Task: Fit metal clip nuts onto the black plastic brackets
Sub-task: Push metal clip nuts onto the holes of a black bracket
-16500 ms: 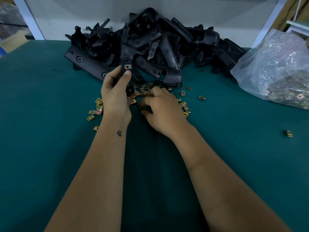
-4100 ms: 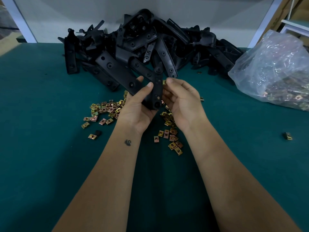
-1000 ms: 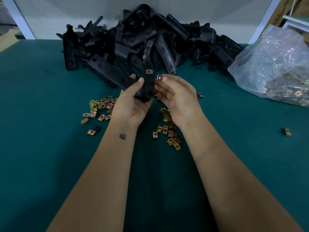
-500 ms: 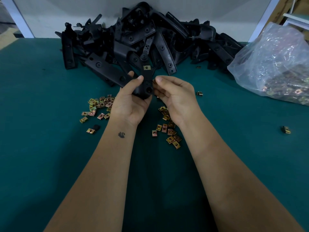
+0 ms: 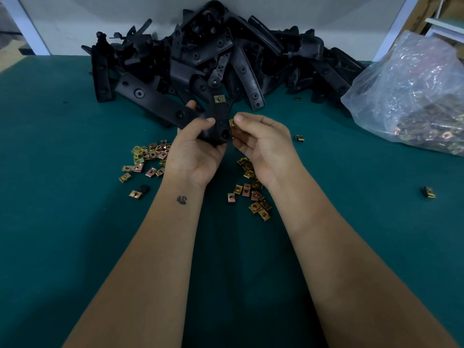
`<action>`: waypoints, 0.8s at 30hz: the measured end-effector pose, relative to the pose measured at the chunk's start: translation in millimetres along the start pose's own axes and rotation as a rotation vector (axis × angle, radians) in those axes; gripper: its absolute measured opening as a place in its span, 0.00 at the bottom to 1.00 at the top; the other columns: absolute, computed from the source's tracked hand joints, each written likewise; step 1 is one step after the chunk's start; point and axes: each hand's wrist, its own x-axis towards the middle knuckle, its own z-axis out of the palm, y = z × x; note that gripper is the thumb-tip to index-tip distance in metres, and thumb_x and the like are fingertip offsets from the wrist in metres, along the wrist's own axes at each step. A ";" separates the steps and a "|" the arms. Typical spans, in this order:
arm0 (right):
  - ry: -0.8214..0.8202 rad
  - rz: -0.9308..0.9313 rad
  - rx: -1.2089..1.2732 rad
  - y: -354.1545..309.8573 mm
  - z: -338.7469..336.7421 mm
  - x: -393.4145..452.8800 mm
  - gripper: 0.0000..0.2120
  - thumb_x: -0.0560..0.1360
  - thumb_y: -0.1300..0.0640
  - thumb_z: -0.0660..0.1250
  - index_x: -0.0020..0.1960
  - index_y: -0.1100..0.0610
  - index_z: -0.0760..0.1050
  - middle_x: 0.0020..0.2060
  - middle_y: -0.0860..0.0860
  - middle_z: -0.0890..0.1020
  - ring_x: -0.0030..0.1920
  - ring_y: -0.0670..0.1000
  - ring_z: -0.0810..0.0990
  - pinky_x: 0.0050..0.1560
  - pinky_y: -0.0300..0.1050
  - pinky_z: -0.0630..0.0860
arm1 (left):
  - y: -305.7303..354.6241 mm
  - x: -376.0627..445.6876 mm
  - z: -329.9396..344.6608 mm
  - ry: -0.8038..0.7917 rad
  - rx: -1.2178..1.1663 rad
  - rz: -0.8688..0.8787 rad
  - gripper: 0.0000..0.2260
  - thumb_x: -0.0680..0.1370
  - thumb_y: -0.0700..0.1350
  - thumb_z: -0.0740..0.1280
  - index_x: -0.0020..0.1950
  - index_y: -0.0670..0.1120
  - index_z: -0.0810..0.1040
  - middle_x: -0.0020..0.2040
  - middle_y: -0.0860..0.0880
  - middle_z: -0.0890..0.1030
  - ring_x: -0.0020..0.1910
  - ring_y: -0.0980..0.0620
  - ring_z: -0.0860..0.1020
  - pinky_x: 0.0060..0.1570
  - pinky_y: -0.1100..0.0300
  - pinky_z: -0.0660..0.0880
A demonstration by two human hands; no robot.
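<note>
My left hand [image 5: 194,149] grips a black plastic bracket [image 5: 218,121] above the green table, thumb on its face. One brass clip nut [image 5: 219,98] sits fitted on the bracket's upper end. My right hand [image 5: 263,141] pinches another clip nut [image 5: 231,123] against the bracket's right edge, by a round hole. Loose clip nuts lie in a left scatter [image 5: 148,159] and a right scatter [image 5: 252,194] on the table below my hands.
A heap of black brackets [image 5: 226,59] fills the back of the table against the wall. A clear plastic bag of clip nuts [image 5: 416,96] lies at the right. Stray nuts [image 5: 428,192] lie on the green table mat [image 5: 62,222].
My right hand has brought the pinched clip nut lower, to the bracket's right edge near the hole. My left hand still holds the bracket in much the same place.
</note>
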 end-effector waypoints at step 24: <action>0.001 -0.014 -0.061 -1.4 -0.3 -1.2 0.09 0.74 0.67 0.70 0.38 0.56 0.79 0.33 0.49 0.82 0.36 0.46 0.80 0.36 0.37 0.75 | 1.1 -1.6 -0.6 -0.012 0.090 -0.057 0.18 0.76 0.33 0.65 0.62 0.50 0.72 0.53 0.45 0.82 0.48 0.49 0.83 0.41 0.58 0.81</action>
